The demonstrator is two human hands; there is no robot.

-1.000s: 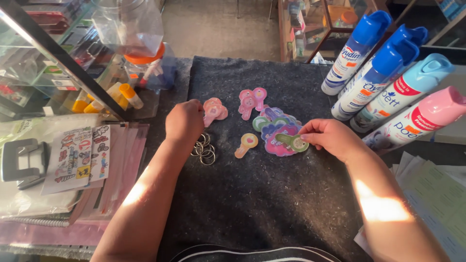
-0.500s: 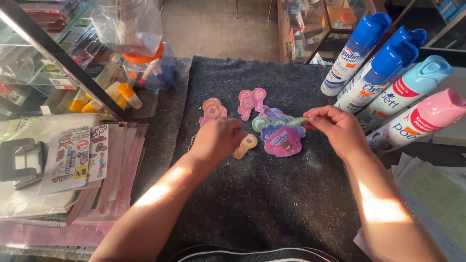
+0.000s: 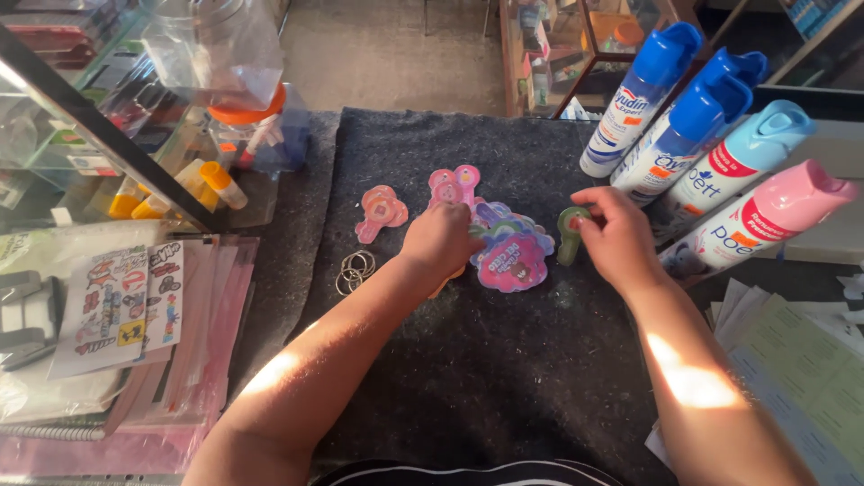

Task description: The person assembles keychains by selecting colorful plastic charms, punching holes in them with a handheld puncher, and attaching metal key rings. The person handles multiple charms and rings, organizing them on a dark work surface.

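Observation:
On a dark grey felt mat [image 3: 504, 378] lies a cluster of small flat colourful charms. My left hand [image 3: 443, 241] rests on the pile, fingers touching the charms beside a large purple-pink scalloped charm [image 3: 514, 259]. My right hand [image 3: 616, 232] pinches a green keyhole-shaped charm [image 3: 569, 232] and holds it just right of the pile. Two pink charms [image 3: 454, 184] lie behind my left hand, and an orange-pink one [image 3: 382, 211] lies further left. Several metal rings [image 3: 355, 269] sit left of my left wrist.
Several spray cans [image 3: 711, 153] with blue, light blue and pink caps lean at the right. A glass display case [image 3: 99, 117], small yellow bottles [image 3: 211, 184], a sticker sheet [image 3: 117, 301] and pink folders stand at the left. Papers [image 3: 801, 360] lie at the right edge.
My left hand moved right from the metal rings onto the charm pile. My right hand lifted the green charm off the pile and carried it to the right.

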